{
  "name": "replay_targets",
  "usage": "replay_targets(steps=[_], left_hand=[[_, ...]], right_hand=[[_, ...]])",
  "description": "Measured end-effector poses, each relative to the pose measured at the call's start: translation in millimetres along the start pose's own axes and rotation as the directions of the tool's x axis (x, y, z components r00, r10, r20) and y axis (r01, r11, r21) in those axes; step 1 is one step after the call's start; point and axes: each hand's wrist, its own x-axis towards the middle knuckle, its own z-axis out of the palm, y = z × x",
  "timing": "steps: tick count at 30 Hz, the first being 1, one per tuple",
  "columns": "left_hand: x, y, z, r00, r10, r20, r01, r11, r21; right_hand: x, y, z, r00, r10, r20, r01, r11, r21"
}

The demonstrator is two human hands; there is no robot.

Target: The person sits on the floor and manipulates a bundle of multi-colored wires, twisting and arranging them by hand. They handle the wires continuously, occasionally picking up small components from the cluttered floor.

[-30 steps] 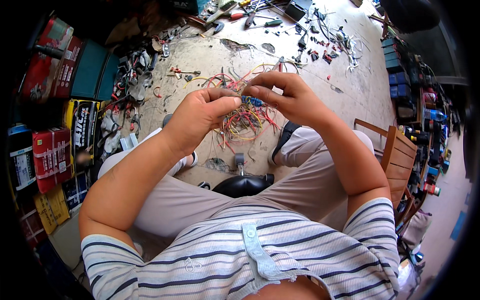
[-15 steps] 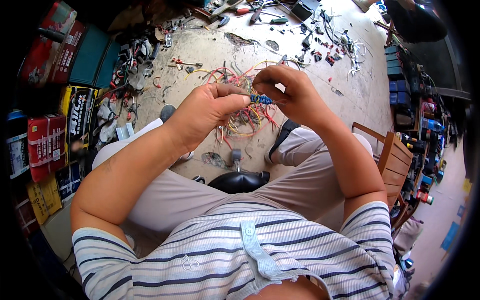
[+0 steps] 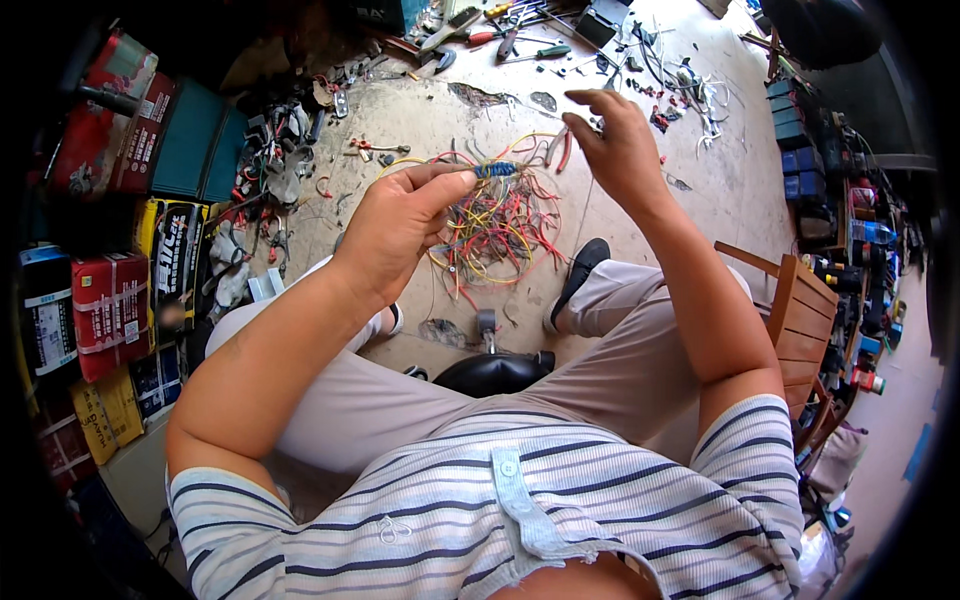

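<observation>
My left hand (image 3: 405,215) pinches a short blue ribbed piece (image 3: 495,170) between thumb and forefinger. It looks like a connector or a wound bundle of wire; which one I cannot tell. Farther off and to the right, my right hand (image 3: 615,145) is raised away from the piece, thumb and forefinger apart. Beneath the blue piece, a tangled heap of red, yellow and dark wires (image 3: 495,235) lies on the floor. A red-handled tool, perhaps pliers (image 3: 564,150), lies between the heap and my right hand.
Screwdrivers (image 3: 545,52) and a brush (image 3: 450,30) lie at the far side, with black scraps around. Boxes (image 3: 110,310) are stacked on the left. A wooden chair (image 3: 800,305) stands at right before loaded shelves (image 3: 860,230). Between my legs is a black rounded object (image 3: 490,374).
My right hand has left the blue piece and moved up and to the right, its fingers opening. My left hand still holds the piece, slightly farther left.
</observation>
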Motion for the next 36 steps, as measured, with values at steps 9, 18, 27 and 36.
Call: replay_targets(steps=[9,18,27,36], left_hand=[[6,-5,-7,0.998,0.049,-0.046,-0.051,0.997,-0.054],[9,-5,8,0.997,0.072,-0.040,-0.068,0.994,0.084],[14,6,13,0.995,0.101,-0.026,-0.093,0.972,0.215],[0,16,18,0.989,-0.033,0.145,0.034,0.999,-0.007]], right_hand=[[-24,-58,-10,0.792,0.105,0.602,-0.559,0.520,0.646],[-15,-67,-13,0.795,0.204,0.572,-0.607,0.295,0.738],[-4,-58,-21,0.859,0.222,0.461,-0.511,0.427,0.746],[-6,-76,-51,0.903,0.184,0.388,-0.427,0.484,0.764]])
